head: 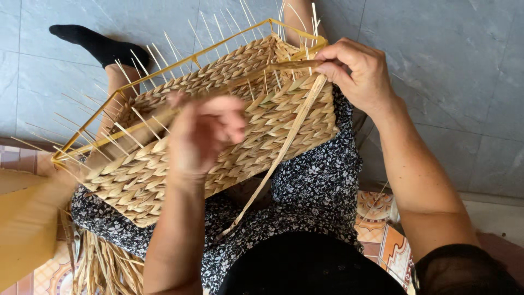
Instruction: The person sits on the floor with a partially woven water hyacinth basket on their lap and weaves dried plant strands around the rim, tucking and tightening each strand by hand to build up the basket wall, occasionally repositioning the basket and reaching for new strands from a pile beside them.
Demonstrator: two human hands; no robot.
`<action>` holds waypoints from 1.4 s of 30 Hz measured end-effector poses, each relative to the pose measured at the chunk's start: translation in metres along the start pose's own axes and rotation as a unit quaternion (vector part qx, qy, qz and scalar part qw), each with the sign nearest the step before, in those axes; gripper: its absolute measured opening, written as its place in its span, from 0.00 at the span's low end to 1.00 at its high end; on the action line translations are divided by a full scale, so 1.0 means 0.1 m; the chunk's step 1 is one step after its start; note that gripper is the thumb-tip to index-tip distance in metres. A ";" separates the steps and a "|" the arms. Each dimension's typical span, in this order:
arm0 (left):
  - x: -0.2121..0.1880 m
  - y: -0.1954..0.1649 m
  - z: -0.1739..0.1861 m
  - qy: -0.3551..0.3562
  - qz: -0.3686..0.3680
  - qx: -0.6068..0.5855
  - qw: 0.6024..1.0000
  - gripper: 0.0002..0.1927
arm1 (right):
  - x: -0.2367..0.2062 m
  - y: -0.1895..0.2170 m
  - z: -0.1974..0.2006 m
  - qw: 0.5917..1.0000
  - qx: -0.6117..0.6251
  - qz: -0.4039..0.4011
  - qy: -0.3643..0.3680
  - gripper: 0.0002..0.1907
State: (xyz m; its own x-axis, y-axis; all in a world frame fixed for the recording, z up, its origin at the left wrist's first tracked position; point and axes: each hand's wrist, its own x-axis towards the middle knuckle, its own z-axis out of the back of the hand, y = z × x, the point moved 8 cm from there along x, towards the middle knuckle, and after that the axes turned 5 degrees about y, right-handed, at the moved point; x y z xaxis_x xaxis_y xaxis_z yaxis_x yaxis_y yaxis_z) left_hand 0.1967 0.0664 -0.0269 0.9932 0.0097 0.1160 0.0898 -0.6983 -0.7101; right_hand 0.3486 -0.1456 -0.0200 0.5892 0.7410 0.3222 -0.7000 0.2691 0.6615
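Basket [229, 136] on lap; right hand [357, 68] pinching straw strand [284, 147] at rim; left hand [204, 134] blurred, grip unclear.

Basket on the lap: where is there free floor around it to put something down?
Bare grey tiles lie right of the right hand, and more beyond the woven basket, left of the black sock. The lower left is crowded with loose straw; the lap is full.

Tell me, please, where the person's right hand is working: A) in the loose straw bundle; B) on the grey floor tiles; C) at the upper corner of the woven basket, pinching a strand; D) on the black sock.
C: the right hand pinches a flat strand at the upper corner of the woven basket.
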 end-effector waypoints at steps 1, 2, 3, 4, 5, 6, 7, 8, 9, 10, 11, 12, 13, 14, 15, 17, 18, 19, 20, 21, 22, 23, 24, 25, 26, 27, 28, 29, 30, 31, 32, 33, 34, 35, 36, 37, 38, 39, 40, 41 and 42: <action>0.06 0.18 -0.04 -0.008 0.057 0.129 0.990 0.20 | 0.01 0.01 -0.01 1.000 -0.005 0.005 -0.003 0.07; 0.12 0.38 -0.09 -0.018 0.111 0.256 0.960 0.17 | 0.01 0.01 -0.01 1.000 -0.010 0.010 -0.006 0.07; 0.23 0.48 -0.17 -0.015 0.099 0.337 0.936 0.16 | 0.01 0.02 -0.01 1.000 -0.014 0.013 -0.009 0.07; 0.33 0.56 -0.25 -0.012 0.089 0.415 0.905 0.18 | 0.02 -0.01 -0.02 1.000 0.022 -0.008 -0.002 0.06; 0.41 0.64 -0.27 -0.026 0.102 0.443 0.890 0.19 | 0.02 -0.04 -0.03 0.998 0.058 -0.028 0.005 0.05; 0.50 0.70 -0.27 -0.040 0.113 0.471 0.874 0.20 | 0.01 -0.09 -0.04 0.995 0.092 -0.045 0.012 0.05; 0.57 0.75 -0.27 -0.053 0.124 0.499 0.856 0.21 | 0.00 -0.11 -0.04 0.993 0.109 -0.049 0.013 0.05; 0.63 0.73 -0.30 -0.070 0.089 0.532 0.839 0.19 | 0.00 -0.13 -0.03 0.991 0.125 -0.053 0.015 0.05; 0.66 0.72 -0.33 -0.086 0.054 0.562 0.821 0.17 | -0.01 -0.15 -0.03 0.988 0.142 -0.058 0.016 0.04; 0.67 0.69 -0.36 -0.103 0.021 0.591 0.800 0.16 | -0.01 -0.17 -0.03 0.987 0.148 -0.064 0.020 0.04; 0.66 0.68 -0.41 -0.105 -0.016 0.613 0.783 0.14 | 0.00 -0.19 -0.03 0.985 0.155 -0.069 0.024 0.04; 0.64 0.66 -0.46 -0.107 -0.054 0.633 0.765 0.12 | 0.00 -0.21 -0.03 0.984 0.161 -0.075 0.027 0.05; 0.60 0.64 -0.52 -0.108 -0.091 0.652 0.745 0.10 | 0.00 -0.23 -0.04 0.986 0.137 -0.085 0.030 0.05; 0.58 0.65 -0.57 -0.093 -0.107 0.672 0.726 0.09 | 0.01 -0.26 -0.05 0.988 0.112 -0.097 0.035 0.06; 0.56 0.65 -0.62 -0.078 -0.123 0.691 0.708 0.09 | 0.01 -0.28 -0.06 0.990 0.087 -0.108 0.038 0.07; 0.50 0.61 -0.72 -0.066 -0.170 0.706 0.684 0.12 | 0.04 -0.18 -0.06 0.998 0.023 -0.036 0.053 0.08; 0.44 0.55 -0.75 -0.070 -0.200 0.702 0.679 0.14 | 0.04 -0.12 -0.07 0.998 -0.010 0.001 0.058 0.09; 0.38 0.50 -0.78 -0.073 -0.228 0.697 0.676 0.17 | 0.04 -0.10 -0.07 0.998 -0.006 0.014 0.063 0.09; 0.36 0.52 -0.72 -0.086 -0.169 0.708 0.680 0.18 | 0.03 -0.08 -0.07 0.997 0.000 0.026 0.070 0.09; 0.33 0.55 -0.64 -0.099 -0.109 0.717 0.681 0.19 | 0.03 -0.06 -0.08 0.996 0.006 0.040 0.077 0.09; 0.30 0.58 -0.54 -0.110 -0.052 0.724 0.679 0.21 | 0.02 -0.10 -0.10 0.996 0.029 0.012 0.087 0.09; 0.26 0.56 -0.49 -0.116 -0.046 0.713 0.690 0.17 | 0.01 -0.13 -0.12 0.994 0.051 -0.016 0.096 0.10; 0.22 0.54 -0.43 -0.123 -0.038 0.703 0.700 0.13 | 0.00 -0.17 -0.15 0.990 0.075 -0.044 0.107 0.11; 0.18 0.54 -0.37 -0.131 -0.028 0.692 0.710 0.09 | 0.00 -0.16 -0.15 0.990 0.101 -0.044 0.085 0.09; 0.15 0.51 -0.35 -0.140 -0.044 0.699 0.700 0.08 | -0.01 -0.15 -0.15 0.989 0.127 -0.044 0.063 0.06; 0.12 0.47 -0.33 -0.150 -0.062 0.706 0.690 0.07 | -0.01 -0.15 -0.14 0.987 0.152 -0.043 0.040 0.04; 0.10 0.43 -0.33 -0.160 -0.079 0.712 0.679 0.06 | 0.00 -0.15 -0.16 0.987 0.149 -0.044 0.032 0.04; 0.10 0.44 -0.27 -0.155 -0.039 0.725 0.670 0.06 | 0.00 -0.15 -0.17 0.988 0.147 -0.046 0.023 0.03; 0.09 0.44 -0.21 -0.151 0.001 0.736 0.660 0.05 | 0.00 -0.15 -0.17 0.988 0.144 -0.048 0.015 0.03; 0.09 0.44 -0.18 -0.145 0.040 0.746 0.649 0.05 | 0.01 -0.14 -0.18 0.989 0.141 -0.046 0.016 0.03; 0.06 0.39 -0.24 -0.142 0.017 0.750 0.646 0.05 | 0.02 -0.14 -0.18 0.989 0.138 -0.044 0.016 0.03; 0.01 0.35 -0.32 -0.139 -0.006 0.753 0.643 0.05 | 0.02 -0.14 -0.17 0.990 0.134 -0.044 0.017 0.03; -0.02 0.32 -0.40 -0.136 -0.029 0.756 0.640 0.04 | 0.03 -0.15 -0.17 0.990 0.131 -0.048 0.021 0.03; -0.01 0.35 -0.48 -0.122 -0.044 0.754 0.644 0.07 | 0.04 -0.15 -0.17 0.990 0.129 -0.051 0.025 0.03; 0.02 0.41 -0.58 -0.107 -0.060 0.752 0.648 0.10 | 0.05 -0.15 -0.17 0.990 0.126 -0.055 0.029 0.04; 0.04 0.48 -0.67 -0.093 -0.074 0.749 0.652 0.14 | 0.06 -0.16 -0.17 0.989 0.129 -0.061 0.032 0.03; 0.09 0.55 -0.72 -0.097 -0.079 0.760 0.638 0.16 | 0.06 -0.16 -0.17 0.988 0.132 -0.068 0.037 0.03; 0.18 0.62 -0.75 -0.102 -0.085 0.770 0.624 0.19 | 0.07 -0.17 -0.17 0.987 0.134 -0.074 0.041 0.03; 0.26 0.67 -0.77 -0.108 -0.092 0.780 0.609 0.21 | 0.07 -0.15 -0.17 0.986 0.147 -0.063 0.041 0.03; 0.31 0.72 -0.78 -0.106 -0.098 0.782 0.607 0.18 | 0.08 -0.13 -0.16 0.985 0.161 -0.052 0.041 0.03; 0.36 0.75 -0.80 -0.102 -0.102 0.783 0.604 0.14 | 0.08 -0.11 -0.16 0.983 0.175 -0.042 0.040 0.03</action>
State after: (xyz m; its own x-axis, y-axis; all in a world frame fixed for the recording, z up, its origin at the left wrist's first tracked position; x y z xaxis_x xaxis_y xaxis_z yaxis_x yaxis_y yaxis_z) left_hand 0.2337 -0.0426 -0.0203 0.9236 0.1817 0.3374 0.0124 0.8658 -0.5002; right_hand 0.3547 -0.1334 -0.0357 0.5949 0.7754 0.2115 -0.4613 0.1138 0.8799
